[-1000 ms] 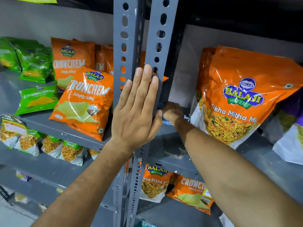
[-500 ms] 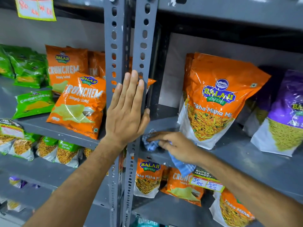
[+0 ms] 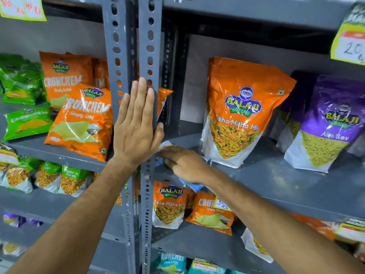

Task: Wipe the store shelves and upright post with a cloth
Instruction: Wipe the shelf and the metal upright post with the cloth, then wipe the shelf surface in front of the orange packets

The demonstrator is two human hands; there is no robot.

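Note:
Two grey perforated upright posts [image 3: 150, 36] run down the middle of the view. My left hand [image 3: 136, 129] lies flat against them, fingers straight and together, holding nothing. My right hand [image 3: 183, 165] presses a blue checked cloth [image 3: 192, 185] onto the front left corner of the grey shelf [image 3: 276, 180], right beside the post. The cloth shows at my fingertips and hangs a little over the shelf edge; most of it is hidden under the hand.
An orange Tikha Mitha Mix bag [image 3: 241, 111] stands just right of my right hand, a purple Aloo Sev bag [image 3: 325, 123] farther right. Orange Crunchem bags [image 3: 83, 119] and green bags [image 3: 21, 80] fill the left shelf. More packets sit on the shelves below. Price tags hang above.
My right hand came out from behind the post onto the shelf front and now presses the cloth close against the post. The view has shifted. My left hand stays flat on the post.

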